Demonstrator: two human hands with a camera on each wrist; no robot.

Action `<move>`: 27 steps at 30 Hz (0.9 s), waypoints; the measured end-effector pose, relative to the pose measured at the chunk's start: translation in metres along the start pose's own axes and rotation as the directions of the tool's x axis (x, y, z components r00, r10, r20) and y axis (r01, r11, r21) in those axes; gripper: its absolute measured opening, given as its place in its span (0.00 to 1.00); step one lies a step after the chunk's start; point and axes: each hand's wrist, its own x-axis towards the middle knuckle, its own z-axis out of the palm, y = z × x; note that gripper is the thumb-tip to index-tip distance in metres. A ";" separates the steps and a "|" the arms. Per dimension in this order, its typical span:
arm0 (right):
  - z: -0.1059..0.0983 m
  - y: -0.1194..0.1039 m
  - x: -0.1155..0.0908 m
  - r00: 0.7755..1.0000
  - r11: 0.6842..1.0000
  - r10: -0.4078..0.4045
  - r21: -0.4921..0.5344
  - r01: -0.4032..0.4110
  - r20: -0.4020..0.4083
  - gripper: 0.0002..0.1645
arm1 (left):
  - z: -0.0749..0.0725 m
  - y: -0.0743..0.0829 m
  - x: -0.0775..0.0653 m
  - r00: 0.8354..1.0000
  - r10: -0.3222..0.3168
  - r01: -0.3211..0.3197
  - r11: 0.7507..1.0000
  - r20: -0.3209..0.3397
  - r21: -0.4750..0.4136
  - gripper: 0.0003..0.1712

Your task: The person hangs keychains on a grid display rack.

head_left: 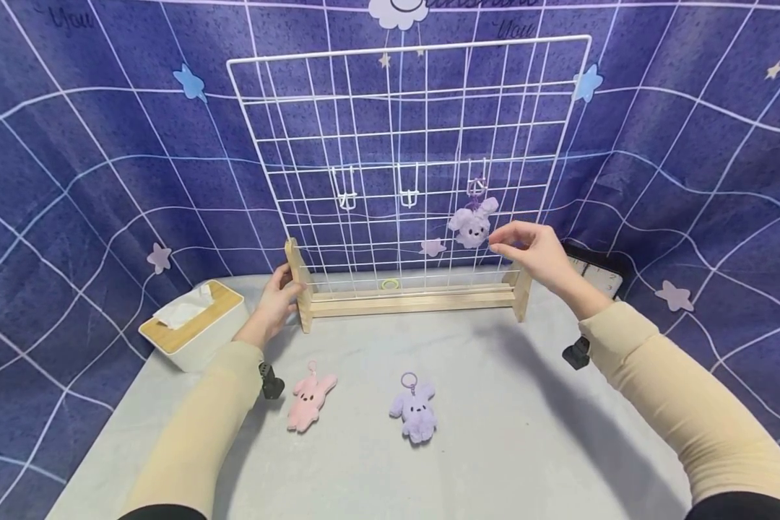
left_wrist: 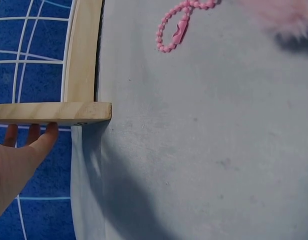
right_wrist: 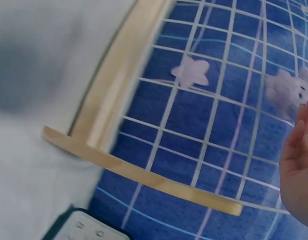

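Observation:
In the head view a purple plush keychain [head_left: 473, 228] hangs by its ring from a hook on the white wire grid [head_left: 422, 133]. My right hand [head_left: 538, 253] has thumb and fingers drawn together at the plush's right edge, pinching it there. The right wrist view shows these fingertips against the plush [right_wrist: 289, 95]. My left hand [head_left: 276, 303] touches the outer side of the grid's left wooden foot [head_left: 301, 289], fingertips on the wood. A second purple plush keychain [head_left: 418, 415] and a pink plush keychain [head_left: 308, 401] lie on the table.
Two white hooks, a left one [head_left: 347, 200] and a middle one [head_left: 409, 196], hang on the grid. A tissue box [head_left: 195, 310] stands at the left, a clock-like white panel [head_left: 596, 274] at the right. A yellow-green ring [head_left: 390, 284] lies behind the wooden base [head_left: 409, 303].

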 end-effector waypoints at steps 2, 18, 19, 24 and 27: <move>0.005 0.011 -0.001 1.000 1.000 0.001 0.024 -0.002 0.029 0.11 | -0.002 -0.005 0.005 1.000 0.003 -0.003 1.000 -0.011 0.011 0.43; 0.045 0.037 -0.022 0.969 0.991 0.037 0.116 -0.067 0.245 0.10 | -0.004 -0.008 0.006 1.000 0.006 -0.006 1.000 -0.015 -0.009 0.42; 0.048 0.038 -0.022 0.966 0.990 0.038 0.123 -0.072 0.257 0.11 | -0.003 -0.005 0.004 1.000 -0.001 0.001 1.000 -0.011 -0.014 0.43; 0.063 0.040 -0.028 0.942 0.985 0.030 0.148 -0.084 0.335 0.15 | -0.003 -0.003 0.003 1.000 0.007 -0.007 1.000 0.002 -0.028 0.42; 0.072 0.039 -0.033 0.925 0.986 0.022 0.143 -0.082 0.379 0.16 | -0.004 -0.008 0.006 1.000 0.022 -0.022 0.999 -0.002 -0.025 0.41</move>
